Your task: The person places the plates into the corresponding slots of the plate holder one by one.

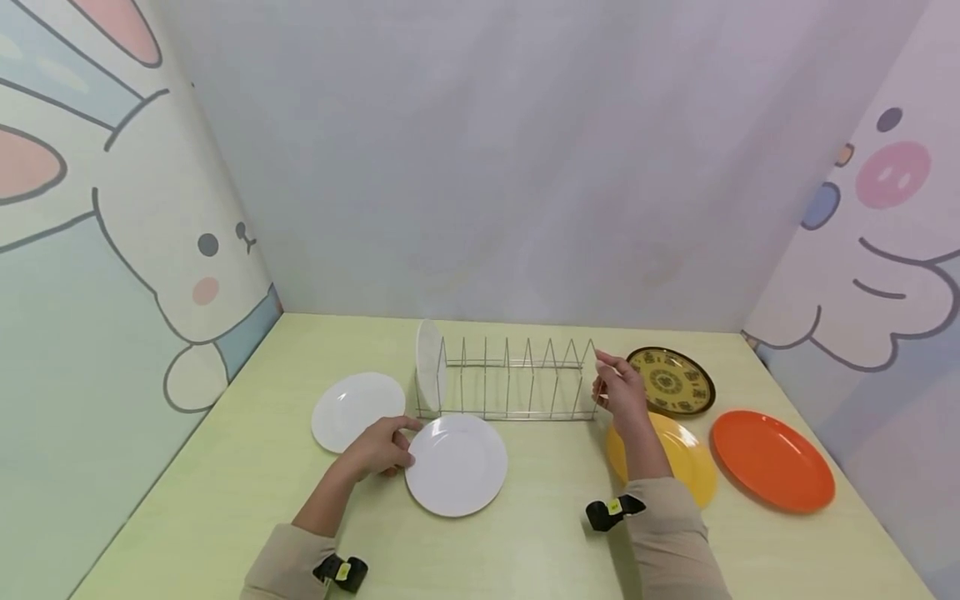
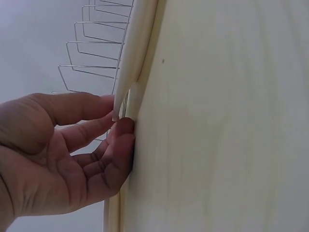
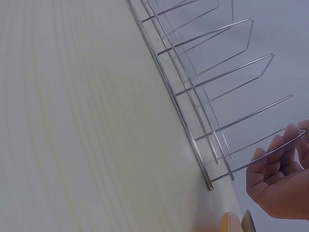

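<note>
My left hand [image 1: 378,446] pinches the left rim of a round white plate [image 1: 456,465] in front of the rack. In the left wrist view, thumb and fingers meet at the edge of that plate [image 2: 130,67], low by the tabletop. My right hand [image 1: 621,390] holds the right end of a wire dish rack [image 1: 508,390]. The right wrist view has its fingers [image 3: 275,157] curled about the last upright wire loop. Another white plate [image 1: 430,367] stands upright in the rack's leftmost slot.
A third white plate [image 1: 356,408] lies left of the rack. On the right lie a dark-rimmed patterned plate [image 1: 667,382], a yellow plate [image 1: 686,462] partly under my right forearm, and an orange oval plate [image 1: 772,461]. Walls rise behind and at both sides of the table [image 1: 540,542].
</note>
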Available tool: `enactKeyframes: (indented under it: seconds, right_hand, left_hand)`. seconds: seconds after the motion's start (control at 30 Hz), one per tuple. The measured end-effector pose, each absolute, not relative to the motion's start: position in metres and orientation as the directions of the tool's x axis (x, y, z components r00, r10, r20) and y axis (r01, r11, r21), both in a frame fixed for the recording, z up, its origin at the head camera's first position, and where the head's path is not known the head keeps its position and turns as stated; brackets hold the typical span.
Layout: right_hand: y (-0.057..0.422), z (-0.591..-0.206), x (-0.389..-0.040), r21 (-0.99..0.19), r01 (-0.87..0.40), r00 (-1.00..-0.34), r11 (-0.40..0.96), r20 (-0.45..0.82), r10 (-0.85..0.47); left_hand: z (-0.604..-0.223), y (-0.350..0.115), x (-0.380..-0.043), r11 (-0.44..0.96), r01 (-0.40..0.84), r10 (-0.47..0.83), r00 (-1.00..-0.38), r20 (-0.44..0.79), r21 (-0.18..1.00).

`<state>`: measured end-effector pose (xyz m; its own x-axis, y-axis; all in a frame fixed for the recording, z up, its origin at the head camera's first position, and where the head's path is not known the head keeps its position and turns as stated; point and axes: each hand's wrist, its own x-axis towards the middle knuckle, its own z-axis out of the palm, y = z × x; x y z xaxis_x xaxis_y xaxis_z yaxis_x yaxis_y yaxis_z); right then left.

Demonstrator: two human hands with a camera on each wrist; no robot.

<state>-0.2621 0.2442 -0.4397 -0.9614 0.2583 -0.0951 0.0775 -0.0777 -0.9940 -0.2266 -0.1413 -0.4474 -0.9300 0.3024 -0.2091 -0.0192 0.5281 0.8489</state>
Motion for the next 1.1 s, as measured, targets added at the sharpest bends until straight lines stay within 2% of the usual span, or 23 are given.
enactKeyframes:
  seconds: [0.3,0.43,0.73,1.1]
  right_hand:
    - [0.244,-0.441,-0.261,-0.996,0.064,-0.964,-0.065,-0.078,0.253]
    - [0.244,-0.441,-0.26,-0.995,0.06,-0.965,-0.079,-0.078,0.252]
    - [0.244,-0.44,-0.259,-0.994,0.073,-0.962,-0.081,-0.092,0.259]
    - [0.243,-0.441,-0.259,-0.996,0.067,-0.961,-0.067,-0.082,0.264]
  left_hand:
    - [-0.449,-0.141,-0.224,0.496,-0.005,0.27,-0.95,-0.16,0.868]
    - [-0.447,-0.141,-0.223,0.439,-0.021,0.261,-0.953,-0.151,0.898]
    - [-0.441,-0.14,-0.217,0.244,-0.095,0.362,-0.914,-0.182,0.965]
    - [-0.417,-0.139,-0.207,0.148,-0.016,0.422,-0.903,-0.078,0.989]
